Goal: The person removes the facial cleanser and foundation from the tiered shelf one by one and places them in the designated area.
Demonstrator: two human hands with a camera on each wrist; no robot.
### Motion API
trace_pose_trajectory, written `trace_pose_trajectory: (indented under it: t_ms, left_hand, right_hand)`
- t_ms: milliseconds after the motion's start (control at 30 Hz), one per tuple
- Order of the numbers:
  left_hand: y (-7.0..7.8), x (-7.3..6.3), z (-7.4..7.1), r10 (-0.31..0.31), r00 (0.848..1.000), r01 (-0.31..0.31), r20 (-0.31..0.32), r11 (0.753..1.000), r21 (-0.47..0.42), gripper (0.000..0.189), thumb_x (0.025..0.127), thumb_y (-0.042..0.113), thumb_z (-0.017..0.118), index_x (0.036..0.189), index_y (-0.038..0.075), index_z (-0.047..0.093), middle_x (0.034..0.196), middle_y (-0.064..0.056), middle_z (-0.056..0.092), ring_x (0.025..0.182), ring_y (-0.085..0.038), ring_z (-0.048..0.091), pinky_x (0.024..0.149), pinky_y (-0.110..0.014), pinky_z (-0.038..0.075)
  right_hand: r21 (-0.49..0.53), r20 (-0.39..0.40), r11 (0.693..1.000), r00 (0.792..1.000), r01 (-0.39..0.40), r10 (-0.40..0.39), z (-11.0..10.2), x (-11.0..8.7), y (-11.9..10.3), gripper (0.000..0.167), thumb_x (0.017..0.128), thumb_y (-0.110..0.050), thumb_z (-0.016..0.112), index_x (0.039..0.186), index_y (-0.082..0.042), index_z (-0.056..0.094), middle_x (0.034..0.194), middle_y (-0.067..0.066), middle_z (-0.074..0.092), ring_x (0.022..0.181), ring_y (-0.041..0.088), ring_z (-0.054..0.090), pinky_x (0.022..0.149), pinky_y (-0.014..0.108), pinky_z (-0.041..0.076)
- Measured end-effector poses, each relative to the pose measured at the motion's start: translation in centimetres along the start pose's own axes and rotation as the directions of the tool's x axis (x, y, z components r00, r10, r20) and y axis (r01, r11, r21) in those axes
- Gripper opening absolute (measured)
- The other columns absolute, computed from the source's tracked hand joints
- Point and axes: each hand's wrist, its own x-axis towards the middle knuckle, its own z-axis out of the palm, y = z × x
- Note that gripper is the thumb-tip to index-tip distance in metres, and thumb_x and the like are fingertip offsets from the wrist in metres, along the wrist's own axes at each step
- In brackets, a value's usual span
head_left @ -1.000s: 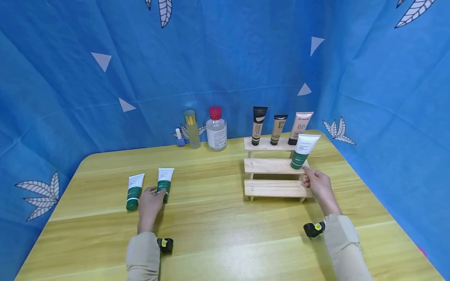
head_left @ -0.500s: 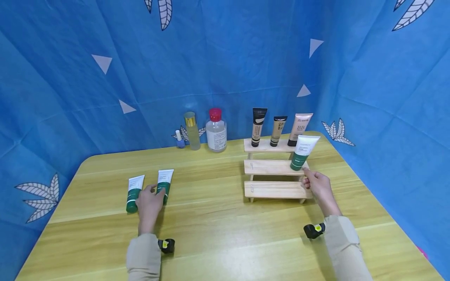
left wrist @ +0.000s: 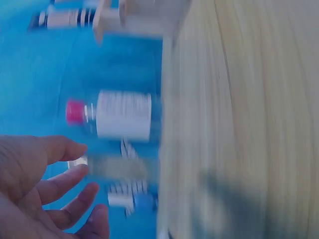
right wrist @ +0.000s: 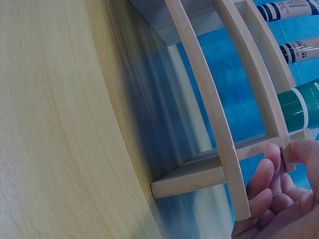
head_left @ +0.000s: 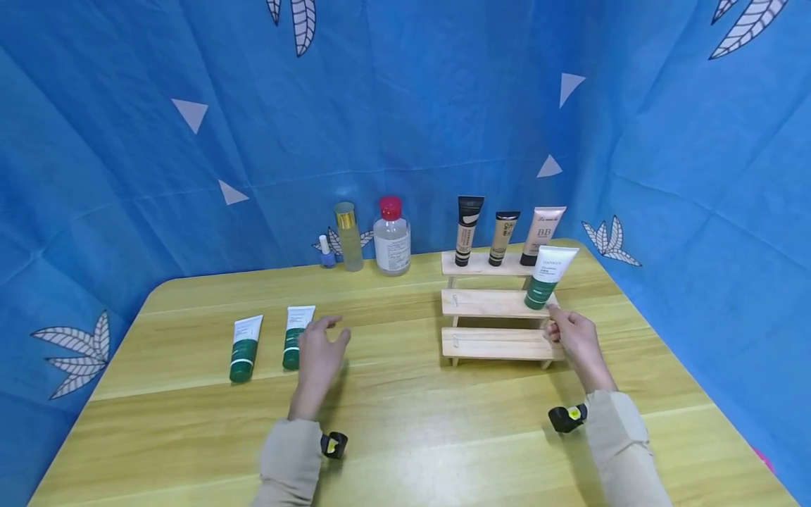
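Note:
My left hand is over the table beside a white-and-green squeeze tube, its fingers parted and loosely bent around nothing. In the left wrist view the left hand shows a gap between thumb and fingers. Another such tube lies further left. At the right, my right hand pinches the right end of the middle board of a three-tier wooden rack. A white-and-green tube stands on that board, just above the fingertips. The right wrist view has the right hand at the board's end.
On the rack's top board stand a black-ended tube, a smaller tan tube and a pink BB tube. Along the back edge are a nail polish bottle, a gold-collared bottle and a red-capped clear bottle. Blue cloth hangs behind.
My left hand has left the nearer lying tube and moved right, its fingers spreading. That tube stays on the table. The right hand keeps its place at the rack.

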Motion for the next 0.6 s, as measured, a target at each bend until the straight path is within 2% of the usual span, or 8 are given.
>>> trace_pose_trajectory:
  t_ms: [133,333,600]
  left_hand:
    - [2.3,-0.7,2.1,0.07,0.996,-0.068,0.064,0.997,-0.036,0.032,0.089,0.015,0.065,0.116,-0.001,0.063,0.114,-0.021,0.061,0.108,-0.037,0.05,0.089,-0.049,0.042]
    - [5.1,-1.6,4.5,0.157,0.971,-0.145,0.178,0.986,-0.078,0.031,0.09,0.019,0.064,0.117,0.003,0.063,0.116,-0.016,0.061,0.113,-0.034,0.049,0.094,-0.048,0.042]
    - [8.0,-1.6,7.1,0.23,0.943,-0.208,0.239,0.971,-0.115,0.035,0.092,0.021,0.063,0.12,0.001,0.061,0.115,-0.015,0.062,0.113,-0.032,0.05,0.095,-0.044,0.043]
  right_hand:
    - [-0.006,0.003,1.0,1.0,-0.011,0.011,0.0,-0.1,0.2,0.042,0.098,-0.043,0.044,0.09,-0.004,0.054,0.067,-0.01,0.056,0.064,0.005,0.05,0.06,0.02,0.043]
    - [0.001,0.005,1.0,1.0,-0.01,0.01,0.0,-0.2,0.3,0.042,0.098,-0.043,0.045,0.088,-0.004,0.054,0.066,-0.01,0.056,0.063,0.004,0.05,0.059,0.02,0.043]
    - [-0.009,0.0,1.0,1.0,0.003,-0.003,-0.1,-0.1,0.1,0.042,0.098,-0.043,0.045,0.087,-0.004,0.054,0.065,-0.01,0.056,0.062,0.005,0.05,0.059,0.02,0.043]
